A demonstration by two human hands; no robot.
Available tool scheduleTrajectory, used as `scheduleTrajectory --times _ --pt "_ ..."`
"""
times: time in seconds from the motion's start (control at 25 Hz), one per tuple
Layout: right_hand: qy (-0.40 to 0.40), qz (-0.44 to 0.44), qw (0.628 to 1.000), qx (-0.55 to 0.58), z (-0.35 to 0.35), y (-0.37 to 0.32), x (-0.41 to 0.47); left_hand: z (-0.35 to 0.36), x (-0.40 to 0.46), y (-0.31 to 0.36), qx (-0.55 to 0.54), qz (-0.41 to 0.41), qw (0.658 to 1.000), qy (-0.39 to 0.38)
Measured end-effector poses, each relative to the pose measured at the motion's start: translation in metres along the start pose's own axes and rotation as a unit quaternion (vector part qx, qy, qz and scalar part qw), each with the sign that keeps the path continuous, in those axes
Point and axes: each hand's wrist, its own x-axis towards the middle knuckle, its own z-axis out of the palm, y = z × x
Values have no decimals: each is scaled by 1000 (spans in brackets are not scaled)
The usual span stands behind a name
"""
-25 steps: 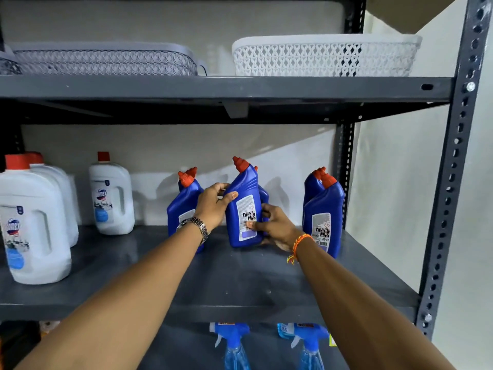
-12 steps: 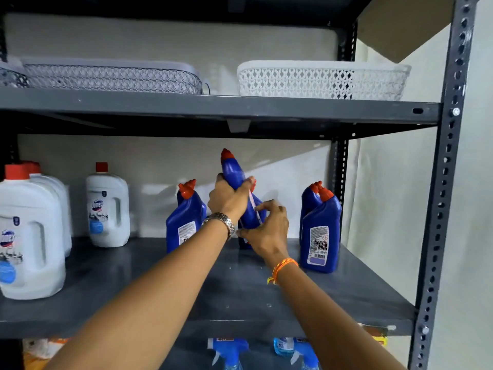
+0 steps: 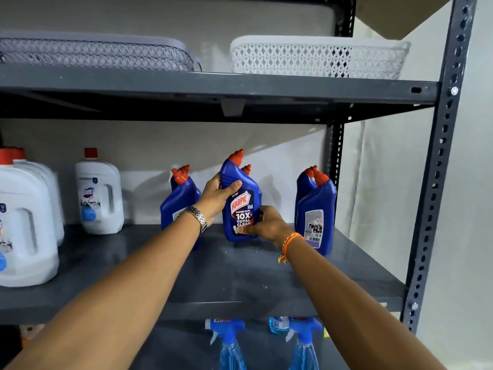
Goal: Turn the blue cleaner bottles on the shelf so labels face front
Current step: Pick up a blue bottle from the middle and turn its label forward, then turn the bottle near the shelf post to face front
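Since a half-second ago the middle blue bottle (image 3: 241, 204) has swung round, front label now outward, standing mid-shelf (image 3: 240, 284); left hand (image 3: 217, 194) clasps its shoulder to steady it, right hand (image 3: 262, 222) pinches its base to steer; both grips closed on it; neighbouring bottle (image 3: 316, 217) shows its back label.

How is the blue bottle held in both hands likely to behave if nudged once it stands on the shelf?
The blue bottle is tall and narrow with a bent neck, so it probably tips easily. Its glossy plastic may be slippery, which would fit the left hand and right hand both gripping it. It looks rigid, not floppy.
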Motion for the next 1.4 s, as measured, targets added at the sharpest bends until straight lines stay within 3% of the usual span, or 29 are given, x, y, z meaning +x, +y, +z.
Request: scheduleTrajectory --times 0.16,0.52,0.6,0.72,0.76,0.88,1.0,1.12,1.28,1.4 --pt "20 25 997 -76 10 20 -1 -1 -2 -21 19 -27 999 -23" --pt "36 23 994 -105 16 38 -9 3 -6 -36 32 -70 997 -11" --pt "48 12 992 -114 1 34 -20 4 -11 -30 39 -65 996 56" --pt "234 -7 971 -52 -59 30 -40 6 -23 -20 38 5 962 269" --pt "295 -2 955 -25 -82 31 -46 11 -27 -15 32 32 954 296" --pt "354 43 934 -34 -131 37 -60 46 -25 -9 50 60 975 210" --pt "251 65 966 16 -141 47 -59 98 -6 -18 101 10 993 66" --pt "165 83 983 21 -141 63 -50 141 14 -39 181 -53 982 -24" --pt "85 82 993 30 -149 78 -38 164 28 -65 142 -73 983 -96" --pt "54 59 996 26 -159 78 -38 166 30 -65 108 -48 990 -71"
